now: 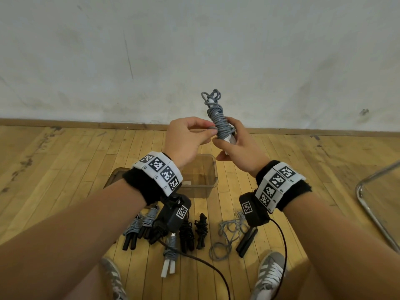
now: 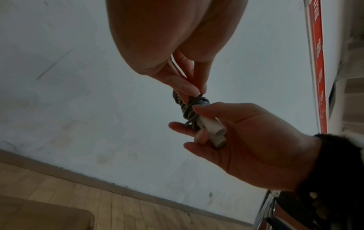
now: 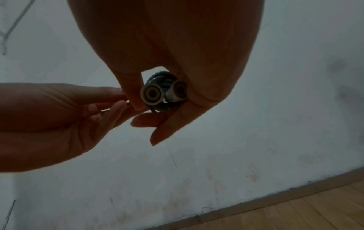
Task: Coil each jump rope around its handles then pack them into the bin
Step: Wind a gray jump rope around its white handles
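I hold a grey jump rope (image 1: 219,118) coiled round its two white handles (image 2: 211,131) up in front of the wall. My right hand (image 1: 234,146) grips the handles near their lower ends; their two round butts (image 3: 151,95) face the right wrist camera. My left hand (image 1: 190,137) pinches a strand of the grey cord (image 2: 197,97) at the coil's lower left side. A loose tangle of cord (image 1: 212,96) sticks out above the coil. The clear plastic bin (image 1: 211,185) stands on the floor below my hands.
On the wooden floor near my feet lie several coiled ropes: grey ones with black handles (image 1: 138,228), black ones (image 1: 194,231), one grey with white handles (image 1: 170,259). An uncoiled grey rope (image 1: 227,232) with black handles (image 1: 247,242) lies to the right. A metal chair frame (image 1: 376,213) stands far right.
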`<state>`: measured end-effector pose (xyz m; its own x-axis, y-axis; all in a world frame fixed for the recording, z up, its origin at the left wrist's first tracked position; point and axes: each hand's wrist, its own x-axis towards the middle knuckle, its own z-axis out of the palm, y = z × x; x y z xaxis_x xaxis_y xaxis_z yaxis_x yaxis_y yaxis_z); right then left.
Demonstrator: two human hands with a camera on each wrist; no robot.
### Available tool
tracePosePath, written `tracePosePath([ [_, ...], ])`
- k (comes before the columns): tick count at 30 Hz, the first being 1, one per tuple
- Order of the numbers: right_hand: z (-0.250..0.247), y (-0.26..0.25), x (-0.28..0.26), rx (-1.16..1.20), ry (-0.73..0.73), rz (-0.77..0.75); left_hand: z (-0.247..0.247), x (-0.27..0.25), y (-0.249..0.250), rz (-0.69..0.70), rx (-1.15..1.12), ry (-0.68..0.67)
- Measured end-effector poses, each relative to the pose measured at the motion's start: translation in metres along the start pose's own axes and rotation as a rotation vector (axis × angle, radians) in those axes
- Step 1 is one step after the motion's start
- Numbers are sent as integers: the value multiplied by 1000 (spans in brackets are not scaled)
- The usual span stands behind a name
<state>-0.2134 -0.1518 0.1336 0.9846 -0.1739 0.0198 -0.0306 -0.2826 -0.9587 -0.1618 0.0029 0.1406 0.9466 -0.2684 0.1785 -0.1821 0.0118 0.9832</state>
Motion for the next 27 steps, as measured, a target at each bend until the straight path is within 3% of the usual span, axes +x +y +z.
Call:
tracePosePath([
  [9,7,-2,-4,-117,11,-85,3,5,-6,192,222,-6],
  [14,9,-3,-5,-162,51,-98,3,6,-8,174,228,-47],
  [18,7,1,0,-77,67,-67,-3,9,-6,115,105,-22],
  [27,5,2,-1,-3,50,-51,-9,13,-3,158,182,-41],
])
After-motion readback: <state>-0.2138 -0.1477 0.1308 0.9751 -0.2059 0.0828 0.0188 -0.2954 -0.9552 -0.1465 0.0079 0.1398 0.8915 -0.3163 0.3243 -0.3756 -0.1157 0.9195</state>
